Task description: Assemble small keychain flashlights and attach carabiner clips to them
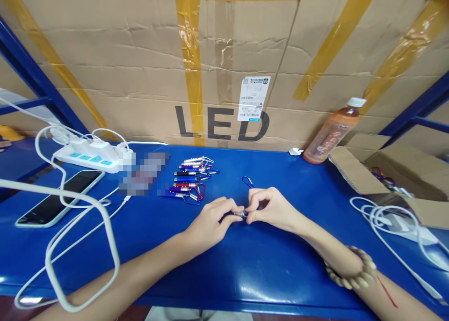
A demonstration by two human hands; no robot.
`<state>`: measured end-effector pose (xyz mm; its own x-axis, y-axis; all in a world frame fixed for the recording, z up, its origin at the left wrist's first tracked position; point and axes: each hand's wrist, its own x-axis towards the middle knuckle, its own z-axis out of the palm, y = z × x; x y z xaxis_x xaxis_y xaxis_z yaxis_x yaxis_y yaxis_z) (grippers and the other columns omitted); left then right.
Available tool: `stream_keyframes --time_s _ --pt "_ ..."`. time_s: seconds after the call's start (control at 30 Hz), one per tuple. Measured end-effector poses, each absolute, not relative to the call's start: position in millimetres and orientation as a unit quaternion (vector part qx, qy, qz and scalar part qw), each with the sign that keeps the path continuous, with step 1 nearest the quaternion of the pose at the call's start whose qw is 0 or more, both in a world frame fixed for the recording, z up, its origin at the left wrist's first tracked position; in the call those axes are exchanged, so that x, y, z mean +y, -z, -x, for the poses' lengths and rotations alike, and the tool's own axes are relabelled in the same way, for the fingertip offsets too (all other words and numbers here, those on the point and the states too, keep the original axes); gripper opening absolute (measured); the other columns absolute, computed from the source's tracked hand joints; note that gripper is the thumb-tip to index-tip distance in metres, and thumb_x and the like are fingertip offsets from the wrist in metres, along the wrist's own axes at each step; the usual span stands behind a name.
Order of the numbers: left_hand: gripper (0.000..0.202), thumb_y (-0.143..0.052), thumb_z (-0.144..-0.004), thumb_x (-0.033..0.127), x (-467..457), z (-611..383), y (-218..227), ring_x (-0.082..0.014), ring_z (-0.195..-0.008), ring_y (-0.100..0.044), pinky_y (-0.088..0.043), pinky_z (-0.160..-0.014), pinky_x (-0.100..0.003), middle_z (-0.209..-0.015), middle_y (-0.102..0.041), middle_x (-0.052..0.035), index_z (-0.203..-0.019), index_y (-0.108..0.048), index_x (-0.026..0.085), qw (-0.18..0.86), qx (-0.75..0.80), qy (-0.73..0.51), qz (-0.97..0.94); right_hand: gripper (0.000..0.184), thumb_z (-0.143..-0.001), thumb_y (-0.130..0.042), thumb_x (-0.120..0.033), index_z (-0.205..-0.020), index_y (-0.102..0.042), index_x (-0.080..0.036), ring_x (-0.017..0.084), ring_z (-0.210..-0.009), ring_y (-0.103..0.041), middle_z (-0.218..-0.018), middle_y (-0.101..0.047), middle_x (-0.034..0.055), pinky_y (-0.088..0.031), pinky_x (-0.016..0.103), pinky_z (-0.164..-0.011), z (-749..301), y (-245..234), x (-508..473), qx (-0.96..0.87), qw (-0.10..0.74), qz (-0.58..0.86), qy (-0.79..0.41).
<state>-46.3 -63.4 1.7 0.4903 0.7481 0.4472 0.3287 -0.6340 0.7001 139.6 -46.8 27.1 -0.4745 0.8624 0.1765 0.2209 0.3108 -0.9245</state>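
Observation:
Over the middle of the blue table, my left hand (211,221) pinches a small silvery metal tube (241,214), which looks like a keychain flashlight; the fingers cover most of it. My right hand (270,210) has thumb and index finger closed at the tube's right end, and what they grip there is mostly hidden. Just beyond the right fingers lies a blue carabiner clip (247,182). Several keychain flashlights (189,173) in silver, blue, black and red, with carabiners attached, lie in a column beyond my left hand.
At left are a white power strip (91,158), a phone (63,197) and a looping white cable (108,246). A large carton (147,68) stands behind. To the right are a tilted drink bottle (331,134), a white plug (296,151), an open box (361,173) and a coiled cable (389,222).

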Motion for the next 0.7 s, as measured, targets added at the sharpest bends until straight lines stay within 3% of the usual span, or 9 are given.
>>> stream_keyframes --time_s 0.37,0.53,0.7 --pt "0.017 -0.050 -0.087 0.013 -60.7 53.4 -3.1 -0.0147 -0.069 -0.056 -0.043 -0.068 -0.024 -0.074 -0.068 -0.0024 -0.075 -0.063 0.017 0.243 0.277 -0.337 -0.867 0.031 -0.050 -0.083 -0.039 -0.048 -0.064 -0.014 0.007 -0.052 -0.047 -0.054 -0.051 -0.0035 -0.036 0.021 -0.050 -138.1 -14.5 -48.3 -0.704 0.327 0.399 -0.487" --pt "0.018 -0.051 -0.085 0.010 -57.9 52.3 -0.1 -0.0161 -0.077 -0.060 -0.043 -0.077 -0.028 -0.085 -0.072 -0.0020 -0.080 -0.066 0.020 0.276 0.302 -0.318 -0.855 0.034 -0.042 -0.085 -0.037 -0.047 -0.061 -0.013 0.005 -0.047 -0.046 -0.058 -0.052 -0.0031 -0.038 0.017 -0.038 -138.4 -13.2 -45.0 -0.652 0.318 0.431 -0.536" --pt "0.016 -0.051 -0.085 0.014 -56.1 46.0 -4.0 -0.0155 -0.078 -0.066 -0.051 -0.065 -0.021 -0.089 -0.071 -0.0032 -0.093 -0.064 0.018 0.317 0.364 -0.357 -0.800 0.032 -0.046 -0.083 -0.036 -0.053 -0.061 -0.013 0.006 -0.046 -0.050 -0.061 -0.056 -0.0016 -0.040 0.015 -0.032 -135.9 -19.8 -45.0 -0.603 0.365 0.471 -0.531"
